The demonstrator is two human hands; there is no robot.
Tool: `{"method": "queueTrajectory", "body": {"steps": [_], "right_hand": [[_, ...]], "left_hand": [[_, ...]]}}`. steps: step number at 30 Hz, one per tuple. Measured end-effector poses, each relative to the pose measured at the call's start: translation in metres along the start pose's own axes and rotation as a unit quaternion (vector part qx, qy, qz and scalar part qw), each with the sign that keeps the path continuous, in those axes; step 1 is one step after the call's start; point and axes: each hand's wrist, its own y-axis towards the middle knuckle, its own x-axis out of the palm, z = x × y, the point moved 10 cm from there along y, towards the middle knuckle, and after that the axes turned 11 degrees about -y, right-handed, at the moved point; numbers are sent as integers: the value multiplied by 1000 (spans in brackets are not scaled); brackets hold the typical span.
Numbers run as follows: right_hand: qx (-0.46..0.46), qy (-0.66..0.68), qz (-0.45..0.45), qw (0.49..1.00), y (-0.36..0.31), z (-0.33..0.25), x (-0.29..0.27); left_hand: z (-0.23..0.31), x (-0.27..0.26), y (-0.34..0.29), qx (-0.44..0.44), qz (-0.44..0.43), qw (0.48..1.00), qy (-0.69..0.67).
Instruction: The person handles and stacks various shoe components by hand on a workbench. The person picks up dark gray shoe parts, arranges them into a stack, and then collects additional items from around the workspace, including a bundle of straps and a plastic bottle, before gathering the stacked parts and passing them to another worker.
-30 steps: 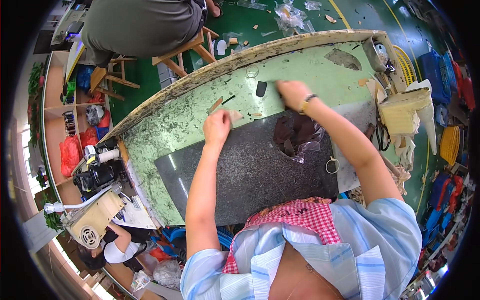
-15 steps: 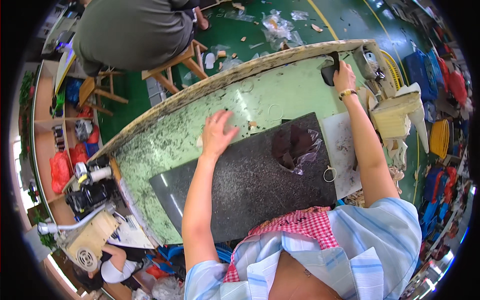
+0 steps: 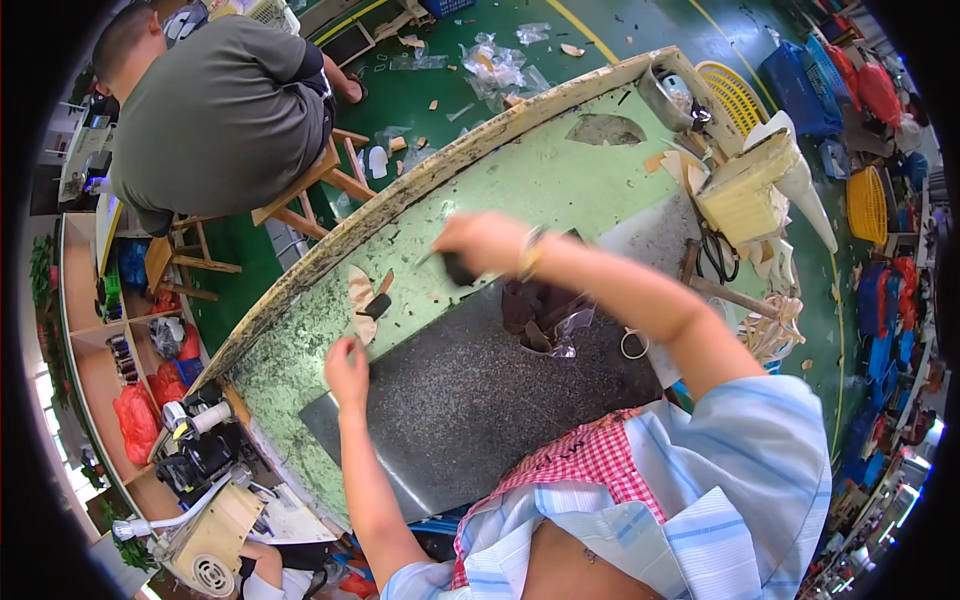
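Beyond the dark slab [image 3: 450, 390], the right hand [image 3: 485, 243] is pinching a blurred black piece [image 3: 460, 269] in its grip. Past the slab's left part, a cream strip [image 3: 359, 292] is lying beside the left hand [image 3: 347, 374], whose grip I cannot tell.

Since half a second ago, the right hand [image 3: 480, 243] has swept from the table's [image 3: 520, 190] far right corner to its middle (blurred now, with a dark thing [image 3: 458, 268]), baring a grey patch [image 3: 605, 129]. The left hand [image 3: 346, 368] has moved leftward, its spread fingers now curled, uncovering a pale strip [image 3: 358, 285].
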Motion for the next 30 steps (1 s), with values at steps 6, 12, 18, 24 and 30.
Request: {"method": "queueTrajectory", "body": {"steps": [6, 12, 18, 24, 30], "right_hand": [[199, -196, -227, 933, -108, 198, -63], [58, -141, -344, 926, -3, 64, 101], [58, 5, 31, 998, 92, -74, 74], [355, -312, -9, 881, -16, 117, 6], [97, -70, -45, 992, 128, -115, 212]], "left_hand": [[-12, -39, -74, 24, 209, 968, 141], [-6, -37, -78, 24, 248, 957, 148], [-28, -44, -90, -9, 269, 958, 93], [-6, -46, -77, -2, 254, 958, 135], [-35, -63, -96, 1, 337, 940, -56]]}}
